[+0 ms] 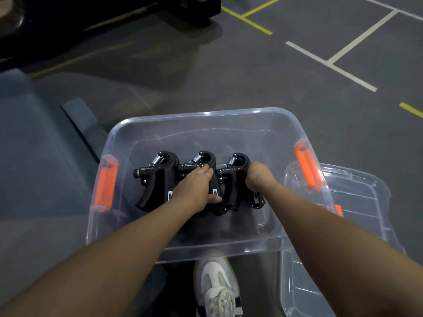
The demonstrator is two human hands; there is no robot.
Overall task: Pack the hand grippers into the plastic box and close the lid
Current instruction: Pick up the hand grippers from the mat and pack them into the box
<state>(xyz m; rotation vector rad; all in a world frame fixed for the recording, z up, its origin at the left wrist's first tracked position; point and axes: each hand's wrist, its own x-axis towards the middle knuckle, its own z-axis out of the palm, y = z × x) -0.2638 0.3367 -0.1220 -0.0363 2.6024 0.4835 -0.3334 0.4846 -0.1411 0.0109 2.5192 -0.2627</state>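
packing step, near its end as judged from the layout: three black hand grippers lie side by side on the floor of the clear plastic box (231, 117), springs toward 12 o'clock and handles toward 6 o'clock. the left hand (198, 186) is closed around the middle gripper (203, 165), fingers over its head and thumb along the handle. the right hand (257, 176) is curled over the right gripper (235, 170), its fingers hidden behind the knuckles, so a firm hold is likely but cannot be confirmed. the left gripper (153, 177) lies free at 9 o'clock of the left hand, just beside the middle one. the box carries an orange latch (105, 184) at 9 o'clock and another orange latch (307, 163) at 3 o'clock. the transparent lid (357, 202) lies on the floor at 4 o'clock of the box, partly tucked under its edge (no further grippers show outside the box). next move, as a judgement: release both grippers so they sit flat, withdraw the arms, reach to 4 o'clock for the lid, seat it squarely on the rim and snap both latches. a white shoe (217, 287) stands at 6 o'clock.
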